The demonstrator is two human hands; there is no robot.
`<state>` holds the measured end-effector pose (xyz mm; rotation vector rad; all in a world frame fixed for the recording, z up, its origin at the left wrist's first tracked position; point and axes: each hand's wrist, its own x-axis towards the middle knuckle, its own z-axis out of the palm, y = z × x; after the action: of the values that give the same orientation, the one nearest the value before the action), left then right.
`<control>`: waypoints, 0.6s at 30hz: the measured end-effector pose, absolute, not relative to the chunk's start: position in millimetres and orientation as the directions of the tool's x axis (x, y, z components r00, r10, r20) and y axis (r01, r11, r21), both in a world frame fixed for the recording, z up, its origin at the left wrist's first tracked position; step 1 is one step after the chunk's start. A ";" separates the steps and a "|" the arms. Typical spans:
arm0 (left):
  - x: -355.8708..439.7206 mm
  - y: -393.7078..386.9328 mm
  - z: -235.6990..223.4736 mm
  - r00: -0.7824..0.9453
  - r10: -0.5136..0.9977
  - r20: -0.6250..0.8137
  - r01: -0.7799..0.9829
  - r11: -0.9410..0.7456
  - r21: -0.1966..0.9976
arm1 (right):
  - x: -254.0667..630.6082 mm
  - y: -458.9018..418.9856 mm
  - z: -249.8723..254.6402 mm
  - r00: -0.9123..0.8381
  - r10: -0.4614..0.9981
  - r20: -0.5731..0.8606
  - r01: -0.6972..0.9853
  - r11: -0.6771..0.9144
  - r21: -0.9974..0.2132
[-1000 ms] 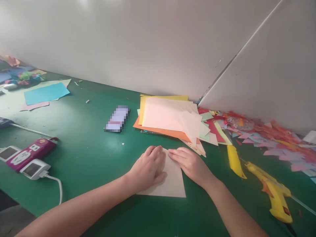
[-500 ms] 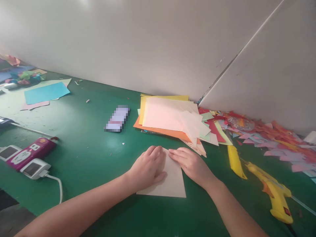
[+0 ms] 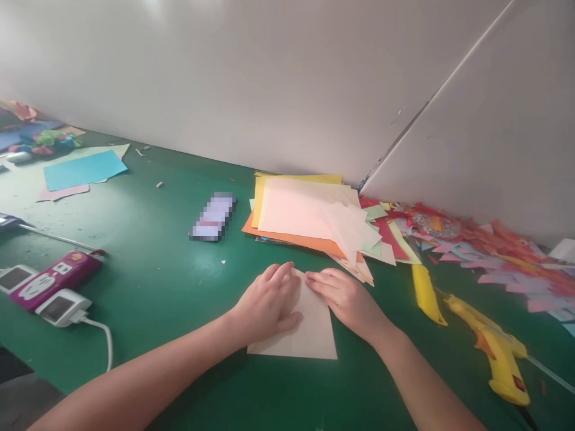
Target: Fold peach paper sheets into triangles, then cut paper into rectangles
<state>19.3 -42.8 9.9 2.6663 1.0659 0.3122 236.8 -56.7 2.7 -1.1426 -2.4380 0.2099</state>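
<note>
A cream sheet of paper (image 3: pixel 309 332) lies flat on the green table (image 3: pixel 215 395) in front of me. My left hand (image 3: pixel 267 302) rests on its left half, fingers stretched toward the far edge and thumb apart on the paper. On the far right edge of the sheet lie the outstretched fingers of my right hand (image 3: pixel 350 299). Neither hand is closed around anything. Just beyond them is a pile of coloured paper (image 3: pixel 300 206), with pale pink sheets on top and yellow and orange ones beneath.
To the right lie a yellow cutter knife (image 3: pixel 426 296), a yellow glue gun (image 3: pixel 496 347) and heaped paper scraps (image 3: pixel 503 257). A blurred-out phone (image 3: pixel 213 216) is left of the pile. A purple power strip (image 3: pixel 56 280) with plugged-in chargers sits at left, near a blue sheet (image 3: pixel 85 169).
Both hands stay on the cream paper in nearly the same pose. The whole view has shifted very slightly.
</note>
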 end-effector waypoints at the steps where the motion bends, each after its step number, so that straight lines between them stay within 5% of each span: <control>1: 19.6 -42.7 10.5 0.717 0.689 0.103 0.638 -0.709 0.302 | 237.0 -56.6 2.4 -0.564 0.760 0.323 0.694 0.648 -0.313; 18: 18.9 -39.6 6.5 0.708 0.689 0.154 0.607 -0.705 0.366 | 238.0 -56.5 2.1 -0.567 0.755 0.330 0.700 0.653 -0.290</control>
<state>18.9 -39.6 6.5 2.6276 1.0230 0.4058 238.0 -56.5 2.1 -1.1413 -2.4467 0.1757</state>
